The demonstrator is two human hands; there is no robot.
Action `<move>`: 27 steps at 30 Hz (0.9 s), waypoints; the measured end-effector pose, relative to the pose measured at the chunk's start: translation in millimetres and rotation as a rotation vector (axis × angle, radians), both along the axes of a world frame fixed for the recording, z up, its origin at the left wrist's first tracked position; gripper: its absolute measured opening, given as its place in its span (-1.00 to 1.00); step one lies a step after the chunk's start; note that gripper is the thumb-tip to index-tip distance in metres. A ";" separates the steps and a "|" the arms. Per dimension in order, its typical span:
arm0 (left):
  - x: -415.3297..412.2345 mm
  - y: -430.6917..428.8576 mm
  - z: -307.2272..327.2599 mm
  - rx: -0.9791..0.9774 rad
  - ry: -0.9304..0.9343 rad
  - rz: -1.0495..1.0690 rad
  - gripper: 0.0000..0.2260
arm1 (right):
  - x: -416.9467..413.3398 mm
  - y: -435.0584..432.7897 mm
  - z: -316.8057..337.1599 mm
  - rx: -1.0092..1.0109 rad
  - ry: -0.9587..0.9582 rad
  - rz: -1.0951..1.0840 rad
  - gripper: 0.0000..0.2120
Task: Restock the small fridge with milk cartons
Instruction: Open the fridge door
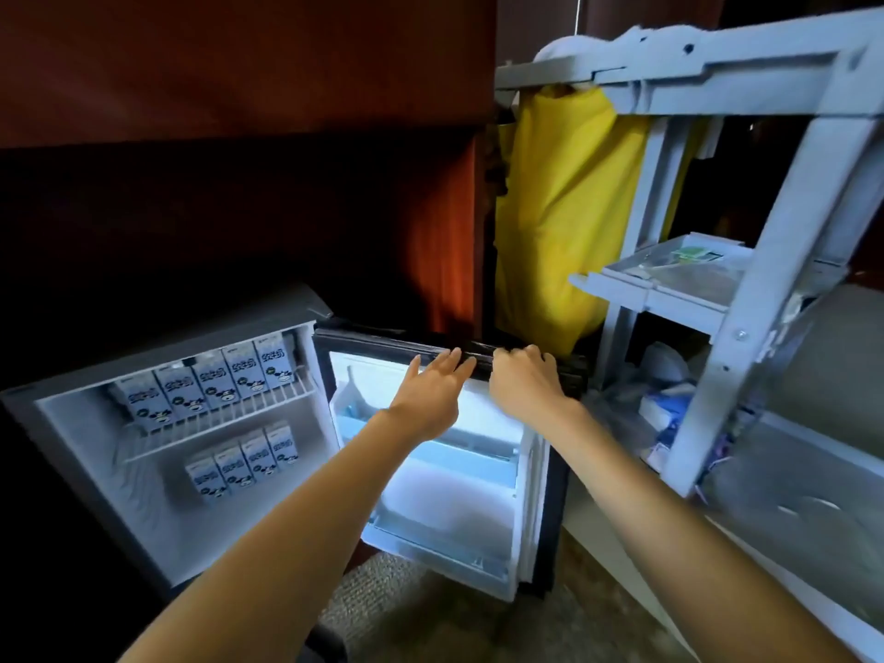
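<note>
Small fridge stands open, door swung out to the left. Milk cartons: five upright along the door's upper wire rack, and four in a lower row toward the right end of the rack beneath. Main compartment lit; no cartons visible inside.

Left hand lies flat, fingers straight, on the fridge's top front edge. Right hand is just beside it, fingers curled over that edge, grasping it.

Judgement: door racks look filled; the hands brace or shift the cabinet. Load both hands evenly and avoid tilting, so cartons do not topple. Mind the cart near the right side.
</note>
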State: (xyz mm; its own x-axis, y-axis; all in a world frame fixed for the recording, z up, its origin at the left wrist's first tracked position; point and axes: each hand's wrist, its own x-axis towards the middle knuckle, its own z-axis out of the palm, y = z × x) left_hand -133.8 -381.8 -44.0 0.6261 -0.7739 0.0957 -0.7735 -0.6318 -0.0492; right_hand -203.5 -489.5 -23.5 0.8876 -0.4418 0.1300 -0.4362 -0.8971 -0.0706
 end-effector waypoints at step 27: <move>50.8 34.3 31.8 -0.169 0.305 0.286 -0.42 | 59.0 21.6 -10.5 0.231 0.048 0.045 -0.40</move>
State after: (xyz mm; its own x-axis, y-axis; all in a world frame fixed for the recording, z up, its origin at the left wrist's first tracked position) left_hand -83.0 -347.5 -12.2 0.8316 -0.5552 -0.0159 -0.5300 -0.8017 0.2764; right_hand -144.5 -468.0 -34.0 0.9100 -0.4145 -0.0130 -0.4037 -0.8783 -0.2564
